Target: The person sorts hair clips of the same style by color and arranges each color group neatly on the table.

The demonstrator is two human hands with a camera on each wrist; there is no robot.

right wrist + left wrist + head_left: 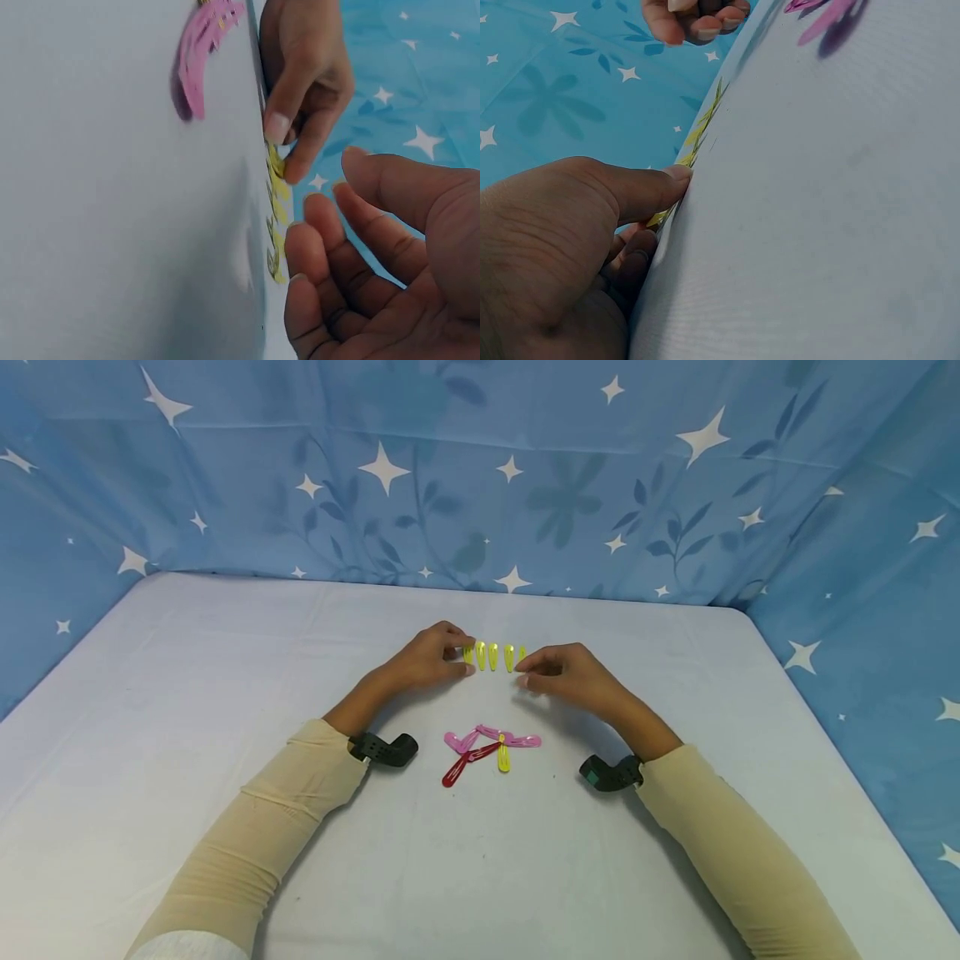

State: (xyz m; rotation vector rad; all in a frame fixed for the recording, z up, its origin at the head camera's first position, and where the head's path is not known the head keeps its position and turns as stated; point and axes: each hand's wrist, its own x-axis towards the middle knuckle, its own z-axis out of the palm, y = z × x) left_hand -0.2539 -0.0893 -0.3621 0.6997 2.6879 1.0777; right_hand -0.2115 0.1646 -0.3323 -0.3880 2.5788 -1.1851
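Several yellow hair clips (492, 657) lie side by side in a row on the white table (187, 693). My left hand (468, 658) pinches the leftmost clip of the row between thumb and forefinger; the right wrist view shows this pinch (285, 154). In the left wrist view my thumb (671, 180) touches the row's near end (701, 131). My right hand (525, 672) sits at the row's right end with fingers loosely curled, holding nothing. Its fingertips (300, 225) are beside the yellow clips (277, 210).
A small heap of clips lies nearer me: pink ones (517, 739), a red one (465, 766) and a yellow one (503, 758). Blue cloth with white stars (525, 485) walls in the table at the back and both sides.
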